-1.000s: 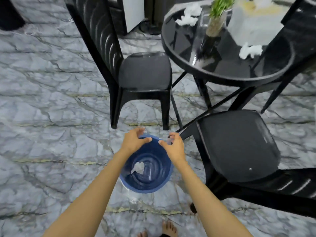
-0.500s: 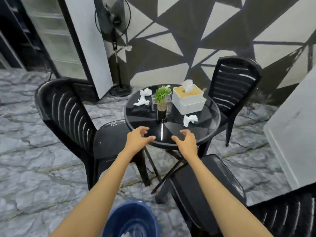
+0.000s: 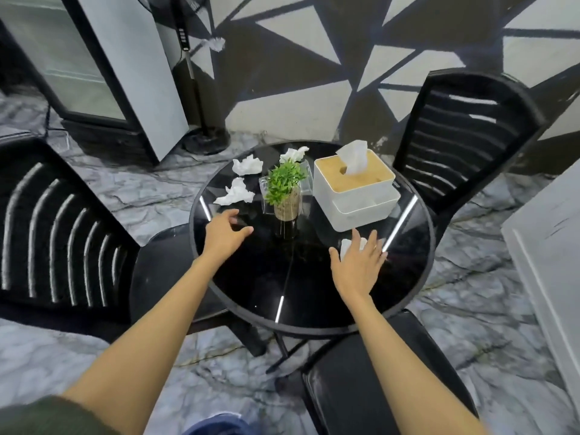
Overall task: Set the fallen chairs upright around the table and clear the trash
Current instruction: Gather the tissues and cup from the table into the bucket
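just beyond the spread fingertips of the right hand [image 3: 357, 265], a crumpled tissue [image 3: 346, 248] lies on the table [image 3: 314, 321]; the left hand [image 3: 224, 233], also open and empty, hovers farther off.

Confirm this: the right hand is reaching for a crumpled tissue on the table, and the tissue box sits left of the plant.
Not quite. In the head view the tissue box sits right of the plant. The right hand does reach over a crumpled tissue on the table.
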A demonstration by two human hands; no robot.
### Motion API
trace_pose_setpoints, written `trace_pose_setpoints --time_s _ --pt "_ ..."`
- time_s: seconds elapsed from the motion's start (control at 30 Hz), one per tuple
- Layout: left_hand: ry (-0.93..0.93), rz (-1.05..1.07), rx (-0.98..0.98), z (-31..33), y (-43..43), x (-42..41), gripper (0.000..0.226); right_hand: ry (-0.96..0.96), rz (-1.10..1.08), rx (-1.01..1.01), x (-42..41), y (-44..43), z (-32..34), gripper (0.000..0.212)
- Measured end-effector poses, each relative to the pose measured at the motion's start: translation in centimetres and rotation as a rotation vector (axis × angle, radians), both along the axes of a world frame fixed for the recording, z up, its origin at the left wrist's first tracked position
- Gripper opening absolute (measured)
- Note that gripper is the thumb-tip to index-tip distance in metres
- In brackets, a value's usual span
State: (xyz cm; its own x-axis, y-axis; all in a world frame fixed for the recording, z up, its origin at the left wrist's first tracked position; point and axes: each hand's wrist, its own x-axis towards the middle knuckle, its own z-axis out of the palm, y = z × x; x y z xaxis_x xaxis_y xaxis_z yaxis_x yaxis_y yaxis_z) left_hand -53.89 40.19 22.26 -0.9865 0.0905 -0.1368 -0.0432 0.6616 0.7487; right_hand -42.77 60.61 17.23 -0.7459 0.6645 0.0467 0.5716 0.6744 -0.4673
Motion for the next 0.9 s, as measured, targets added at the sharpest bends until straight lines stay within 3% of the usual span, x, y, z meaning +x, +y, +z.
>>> trace_pose_setpoints --time_s 0.13,0.23,0.37,0.5,0.7,0.9 --pt "0.09 0.011 -0.079 -2.5 0.8 -3.8 0.054 0.118 0.102 -0.128 -1.7 -0.2 -2.0 0.044" --pt "0.176 -0.042 -0.141 -3.7 1.2 -6.4 0.061 0.165 0.23 -0.165 -2.8 -1.0 -2.5 0.042" --pt "0.17 -0.179 -0.281 -4.6 1.8 -9.4 0.066 0.274 0.223 -0.203 -5.0 -1.2 -2.7 0.041" --pt "0.151 -0.232 -0.427 -5.5 2.2 -10.1 0.063 0.26 0.18 -0.236 -6.2 -1.1 -2.8 0.036" --pt "0.144 -0.109 -0.342 -5.8 2.0 -7.9 0.043 0.223 0.205 -0.127 -5.9 -1.7 -2.5 0.026" --pt "0.091 -0.093 -0.243 -5.0 -2.1 -3.7 0.035 0.242 0.197 -0.318 -3.3 -4.5 -1.3 0.025"
